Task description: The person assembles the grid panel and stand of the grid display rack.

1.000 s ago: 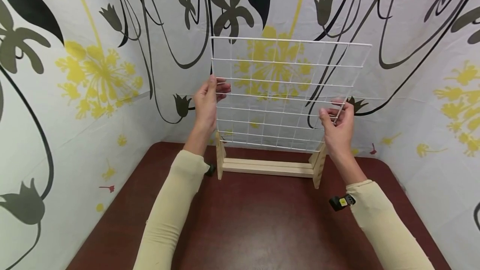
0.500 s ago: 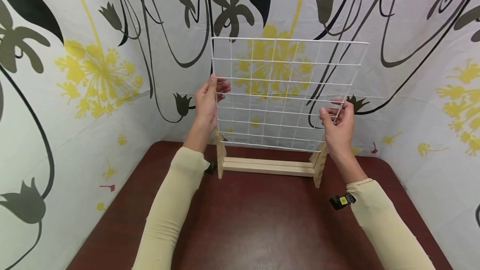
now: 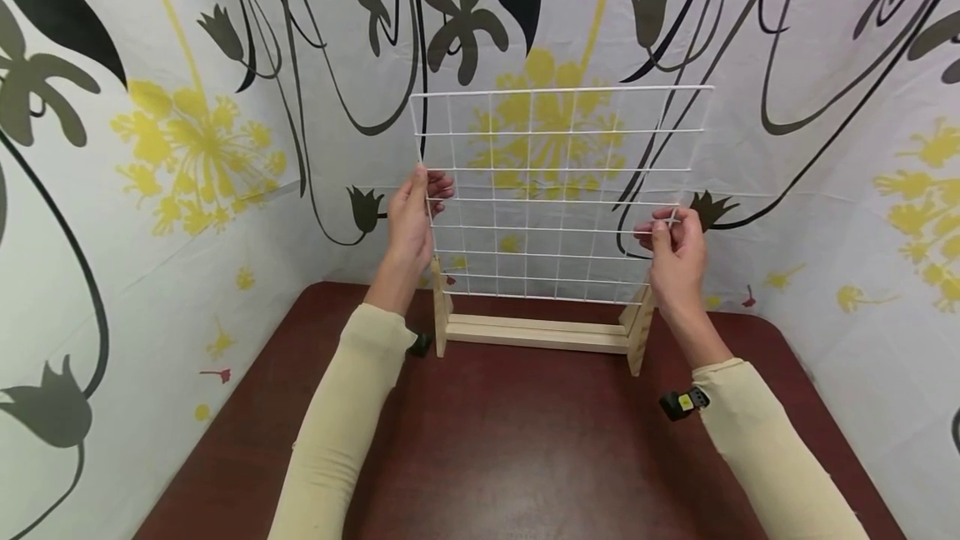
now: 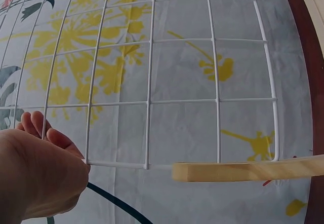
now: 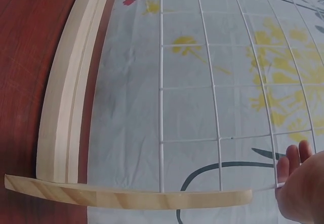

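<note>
A white wire grid panel (image 3: 551, 201) stands upright above a pale wooden stand (image 3: 536, 333), its lower edge between the stand's two side pieces. My left hand (image 3: 411, 219) grips the panel's left edge wire, thumb in front and fingers behind. On the opposite edge my right hand (image 3: 677, 252) pinches the side wire. In the left wrist view the grid's lower corner lies beside a wooden side piece (image 4: 248, 169). The right wrist view shows the other side piece (image 5: 131, 196) along the grid's edge, with the grid's bottom wire apart from the crossbar (image 5: 68, 92).
The stand rests on a dark red-brown table (image 3: 525, 440) near its back edge. A white cloth with a floral print (image 3: 247, 148) hangs behind and on both sides. A black strap device (image 3: 684, 402) sits at the right sleeve.
The grid panel's top edge has dropped slightly and shifted left, now more level. My left hand has moved down a little; the right hand's fingers have shifted on the side wire. The stand has stayed put.
</note>
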